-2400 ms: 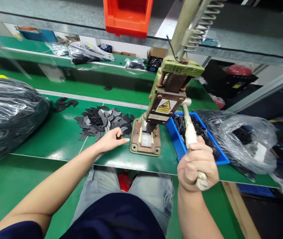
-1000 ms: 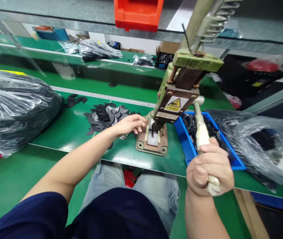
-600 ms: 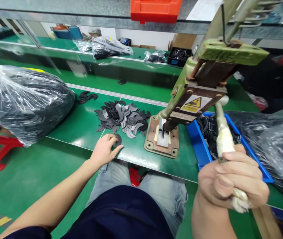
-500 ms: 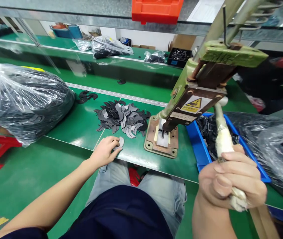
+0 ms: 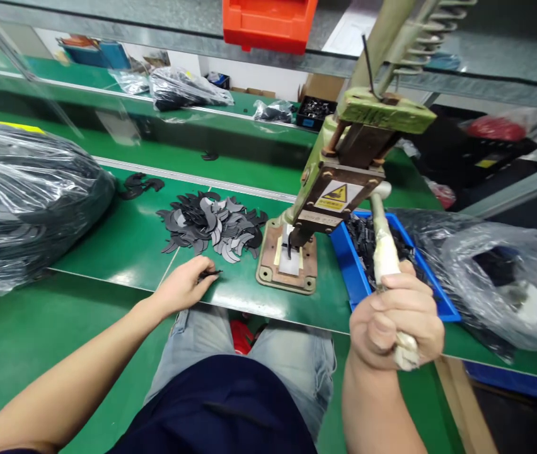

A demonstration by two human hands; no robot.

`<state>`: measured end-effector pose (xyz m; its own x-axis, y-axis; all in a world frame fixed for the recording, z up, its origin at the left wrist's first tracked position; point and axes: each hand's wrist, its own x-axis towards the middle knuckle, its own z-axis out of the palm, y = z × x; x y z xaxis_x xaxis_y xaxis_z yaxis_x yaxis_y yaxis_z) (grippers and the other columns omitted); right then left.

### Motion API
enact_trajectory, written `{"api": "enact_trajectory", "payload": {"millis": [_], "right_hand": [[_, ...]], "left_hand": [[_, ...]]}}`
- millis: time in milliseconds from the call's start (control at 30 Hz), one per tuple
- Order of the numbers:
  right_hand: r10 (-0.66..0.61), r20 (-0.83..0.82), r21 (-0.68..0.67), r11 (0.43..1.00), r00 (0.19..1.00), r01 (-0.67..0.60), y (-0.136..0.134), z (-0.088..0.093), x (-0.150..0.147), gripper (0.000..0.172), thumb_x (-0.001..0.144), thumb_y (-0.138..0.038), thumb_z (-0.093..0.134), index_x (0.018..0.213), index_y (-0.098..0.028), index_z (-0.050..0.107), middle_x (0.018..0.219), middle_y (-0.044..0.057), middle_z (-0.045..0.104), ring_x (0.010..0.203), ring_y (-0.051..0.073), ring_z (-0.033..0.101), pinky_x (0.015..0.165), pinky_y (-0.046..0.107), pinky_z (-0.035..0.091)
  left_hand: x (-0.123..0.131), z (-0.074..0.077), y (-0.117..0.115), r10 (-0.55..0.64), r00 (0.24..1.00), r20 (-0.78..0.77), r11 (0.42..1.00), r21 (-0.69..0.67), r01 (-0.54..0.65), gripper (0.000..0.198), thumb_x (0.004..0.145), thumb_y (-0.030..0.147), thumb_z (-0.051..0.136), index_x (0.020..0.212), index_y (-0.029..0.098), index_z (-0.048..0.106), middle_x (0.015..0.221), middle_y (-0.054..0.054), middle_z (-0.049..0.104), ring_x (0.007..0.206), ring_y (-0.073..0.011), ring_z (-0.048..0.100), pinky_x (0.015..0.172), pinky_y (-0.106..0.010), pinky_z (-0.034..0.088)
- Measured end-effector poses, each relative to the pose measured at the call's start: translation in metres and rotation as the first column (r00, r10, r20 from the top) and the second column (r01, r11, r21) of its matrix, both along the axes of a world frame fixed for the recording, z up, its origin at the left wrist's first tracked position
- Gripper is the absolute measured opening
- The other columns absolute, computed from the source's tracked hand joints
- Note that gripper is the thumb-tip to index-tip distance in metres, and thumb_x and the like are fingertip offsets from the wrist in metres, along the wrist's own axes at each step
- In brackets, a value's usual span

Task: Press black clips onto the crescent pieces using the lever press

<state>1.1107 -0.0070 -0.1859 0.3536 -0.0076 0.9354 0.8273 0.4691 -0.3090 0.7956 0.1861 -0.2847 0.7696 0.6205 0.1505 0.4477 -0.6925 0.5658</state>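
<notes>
My left hand (image 5: 187, 285) is closed on a dark curved piece (image 5: 210, 273), seen edge-on just above the green table near its front edge. Behind it lies a heap of grey and black crescent-shaped pieces (image 5: 216, 224). My right hand (image 5: 397, 315) is wrapped round the tape-covered lever handle (image 5: 384, 255) of a green hand press (image 5: 325, 170). The press base (image 5: 265, 252) stands on the table to the right of the heap. Under the ram, a pale metal plate (image 5: 289, 262) sits on the base, with a small black part on it.
A blue bin (image 5: 350, 271) of black parts stands right of the press, beside clear plastic bags (image 5: 500, 277). At left sits a large filled plastic bag (image 5: 32, 195), with several black pieces (image 5: 140, 185) next to it. An orange bin (image 5: 268, 25) is on the shelf above.
The grey curved piece lay flat under my left fingertips; now it is gripped and turned edge-on. My right hand stays on the lever. The whole view has shifted slightly.
</notes>
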Motion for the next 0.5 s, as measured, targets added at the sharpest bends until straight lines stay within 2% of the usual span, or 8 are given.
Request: {"api": "enact_trajectory", "payload": {"millis": [133, 233, 300, 367, 500], "right_hand": [[0.007, 0.018, -0.058, 0.998, 1.000, -0.006, -0.007, 0.001, -0.002, 0.038, 0.090, -0.039, 0.073, 0.064, -0.023, 0.049, 0.063, -0.005, 0.055, 0.080, 0.018, 0.067, 0.104, 0.057, 0.056], [0.015, 0.026, -0.102, 0.995, 1.000, -0.012, -0.010, 0.001, -0.001, 0.037, 0.091, -0.038, 0.073, 0.066, -0.023, 0.050, 0.066, -0.004, 0.057, 0.083, 0.019, 0.067, 0.105, 0.061, 0.055], [0.019, 0.022, -0.108, 0.994, 1.000, -0.016, -0.012, 0.001, -0.001, 0.035, 0.091, -0.037, 0.072, 0.067, -0.023, 0.051, 0.066, -0.004, 0.058, 0.084, 0.019, 0.067, 0.105, 0.061, 0.055], [0.019, 0.015, -0.106, 0.994, 1.000, -0.017, -0.012, 0.001, -0.002, 0.033, 0.091, -0.035, 0.072, 0.068, -0.023, 0.052, 0.066, -0.004, 0.058, 0.084, 0.019, 0.067, 0.106, 0.061, 0.055], [0.011, 0.018, -0.087, 0.996, 1.000, -0.009, -0.010, 0.000, -0.001, 0.030, 0.091, -0.034, 0.070, 0.068, -0.024, 0.052, 0.065, -0.004, 0.057, 0.082, 0.018, 0.066, 0.105, 0.059, 0.055]], "left_hand": [[0.023, 0.012, 0.009, -0.044, 0.995, -0.093, 0.995, 0.085, 0.052, 0.021, 0.103, 0.028, 0.055, 0.123, 0.025, 0.061, 0.112, -0.008, 0.072, 0.097, -0.0247, 0.071, 0.083, -0.035, 0.053], [0.049, 0.015, 0.008, -0.055, 0.992, -0.112, 0.995, 0.082, 0.064, 0.024, 0.100, 0.024, 0.057, 0.123, 0.024, 0.062, 0.108, -0.009, 0.074, 0.095, -0.0263, 0.071, 0.080, -0.035, 0.052], [0.068, 0.013, 0.004, -0.078, 0.995, -0.066, 0.997, 0.006, 0.078, 0.017, 0.097, 0.024, 0.060, 0.114, 0.023, 0.064, 0.100, -0.007, 0.073, 0.086, -0.0231, 0.069, 0.076, -0.033, 0.050], [0.086, 0.009, 0.000, -0.065, 0.998, 0.021, 0.990, -0.127, 0.067, 0.011, 0.096, 0.028, 0.065, 0.105, 0.023, 0.067, 0.090, -0.003, 0.071, 0.076, -0.0188, 0.065, 0.070, -0.030, 0.047], [0.113, 0.002, 0.001, 0.041, 0.974, 0.223, 0.893, -0.445, 0.065, 0.027, 0.095, 0.047, 0.070, 0.098, 0.021, 0.070, 0.077, 0.001, 0.064, 0.068, -0.0149, 0.057, 0.063, -0.026, 0.043]]}}
